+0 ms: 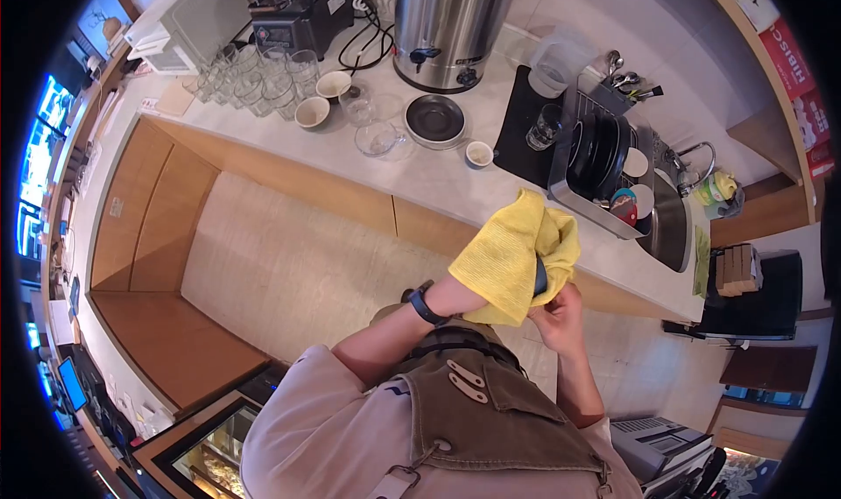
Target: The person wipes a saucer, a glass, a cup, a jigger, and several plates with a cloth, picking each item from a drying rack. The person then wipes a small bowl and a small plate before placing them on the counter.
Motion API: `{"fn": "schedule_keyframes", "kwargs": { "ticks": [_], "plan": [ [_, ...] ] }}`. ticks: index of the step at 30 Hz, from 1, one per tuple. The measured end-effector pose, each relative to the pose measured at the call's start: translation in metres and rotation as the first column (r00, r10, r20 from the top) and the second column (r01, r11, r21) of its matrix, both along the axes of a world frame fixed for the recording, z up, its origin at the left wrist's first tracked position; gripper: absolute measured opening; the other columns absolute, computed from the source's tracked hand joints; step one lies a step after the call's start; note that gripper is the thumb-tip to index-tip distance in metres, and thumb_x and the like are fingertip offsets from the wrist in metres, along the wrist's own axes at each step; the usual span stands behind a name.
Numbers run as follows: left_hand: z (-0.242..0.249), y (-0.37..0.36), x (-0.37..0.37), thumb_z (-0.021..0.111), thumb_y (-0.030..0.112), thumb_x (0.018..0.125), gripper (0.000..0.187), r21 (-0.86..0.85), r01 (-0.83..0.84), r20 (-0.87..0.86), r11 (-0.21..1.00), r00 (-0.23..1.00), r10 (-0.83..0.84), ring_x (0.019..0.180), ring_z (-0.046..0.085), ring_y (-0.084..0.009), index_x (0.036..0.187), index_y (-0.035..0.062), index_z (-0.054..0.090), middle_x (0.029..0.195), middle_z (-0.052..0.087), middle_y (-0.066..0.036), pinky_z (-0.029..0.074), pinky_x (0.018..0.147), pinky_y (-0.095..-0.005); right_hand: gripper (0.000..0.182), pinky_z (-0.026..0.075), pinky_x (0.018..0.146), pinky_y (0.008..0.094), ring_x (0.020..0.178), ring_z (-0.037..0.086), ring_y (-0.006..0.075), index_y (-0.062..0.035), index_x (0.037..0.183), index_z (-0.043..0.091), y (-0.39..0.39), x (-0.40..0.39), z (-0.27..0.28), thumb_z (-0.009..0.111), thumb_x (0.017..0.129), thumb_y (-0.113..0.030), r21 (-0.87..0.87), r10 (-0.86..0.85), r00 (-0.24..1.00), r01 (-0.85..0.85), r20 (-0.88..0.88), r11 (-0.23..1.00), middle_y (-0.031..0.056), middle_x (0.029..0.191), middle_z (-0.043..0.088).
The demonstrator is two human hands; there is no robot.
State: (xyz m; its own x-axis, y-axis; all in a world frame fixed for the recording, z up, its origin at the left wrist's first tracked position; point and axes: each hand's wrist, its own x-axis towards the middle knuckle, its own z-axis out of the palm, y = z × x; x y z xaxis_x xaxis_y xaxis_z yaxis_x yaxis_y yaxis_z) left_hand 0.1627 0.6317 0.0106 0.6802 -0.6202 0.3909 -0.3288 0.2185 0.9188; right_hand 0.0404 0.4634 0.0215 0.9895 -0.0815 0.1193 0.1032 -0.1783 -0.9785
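Note:
A yellow cloth is draped over most of my left hand, so its fingers are hidden. The cloth wraps around a smooth dark blue-grey piece, of which only a small curved part shows. My right hand is closed at the lower right side of this bundle, its fingertips bent in against the cloth and the dark piece. Both hands are held close in front of my apron, near the counter's front edge.
Along the counter stand glasses, white cups, stacked dark plates and a small cup. A steel urn is behind them. A dish rack with dark plates stands beside the sink.

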Motion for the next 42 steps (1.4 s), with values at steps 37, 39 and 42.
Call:
{"fn": "schedule_keyframes", "kwargs": {
  "ticks": [37,39,42],
  "plan": [
    [-0.057,-0.008,0.075,0.06,0.032,0.099,0.031,-0.497,0.014,-0.832,0.868,0.274,-0.482,0.102,0.063,-0.0172,0.121,0.0099,0.059,0.112,0.063,-0.005,0.055,0.087,-0.0334,0.016,0.049,0.062,0.0283,0.071,0.061,0.0099,-0.0004,0.107,0.063,0.02,0.072,-0.066,0.067,0.093,-0.007,-0.11,-0.1,0.99,0.11,0.098,0.988,0.0037,0.086,0.067],
    [-0.058,-0.027,0.049,0.06,0.032,0.1,0.031,-0.508,-0.243,-0.833,0.826,0.383,-0.4,0.1,0.064,-0.017,0.121,0.0095,0.058,0.112,0.063,-0.004,0.056,0.086,-0.0331,0.015,0.049,0.064,0.0283,0.073,0.062,0.0104,0.0006,0.106,0.063,0.012,0.076,-0.072,0.067,0.093,-0.006,-0.263,-0.122,0.981,0.159,0.151,0.952,0.005,0.088,0.069],
    [-0.064,-0.03,0.037,0.059,0.032,0.1,0.032,-0.442,-0.289,-0.795,0.849,0.564,-0.222,0.098,0.064,-0.0166,0.122,0.0083,0.057,0.111,0.064,-0.003,0.057,0.083,-0.0323,0.013,0.051,0.069,0.0255,0.08,0.064,0.0104,0.0024,0.104,0.061,0.017,0.079,-0.06,0.065,0.094,-0.005,-0.29,-0.12,0.985,0.152,0.123,0.945,0.0024,0.092,0.069]
  ]
}}
